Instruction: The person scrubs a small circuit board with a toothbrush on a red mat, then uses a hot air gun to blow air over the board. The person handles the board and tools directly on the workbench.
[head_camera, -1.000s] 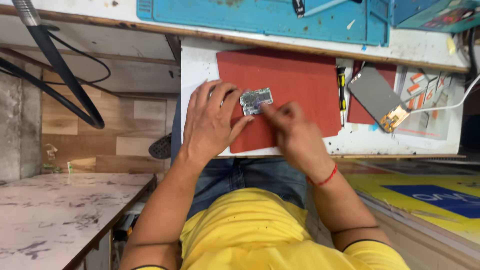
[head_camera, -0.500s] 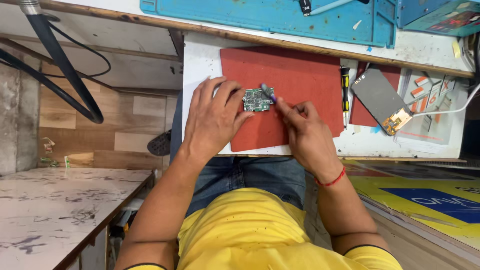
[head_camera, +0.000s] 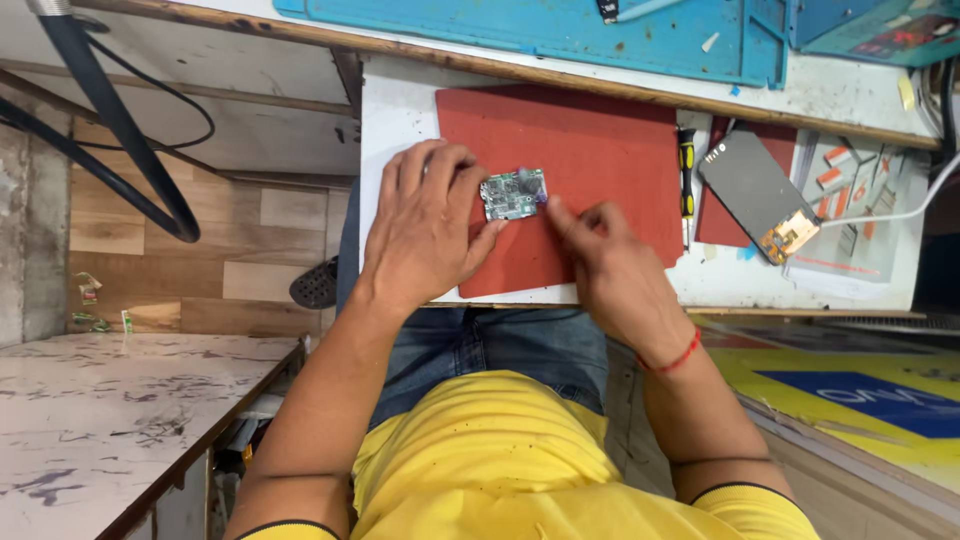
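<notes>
On the red mat (head_camera: 590, 160), near its left edge, we are pinning the small green circuit board (head_camera: 512, 195) with our left hand (head_camera: 425, 235), fingers closed on its edge, while our right hand (head_camera: 610, 270) is pinching something too small to tell beside the board, which we judge light, stiff and fragile, best held by its edges.

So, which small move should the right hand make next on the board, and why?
Probably press the tool tip gently onto the green circuit board. The left hand pins the board on the red mat, and the right hand has its tip at the board's right edge.

dark phone screen (head_camera: 757, 192) right of red mat (head_camera: 590, 150)
</notes>
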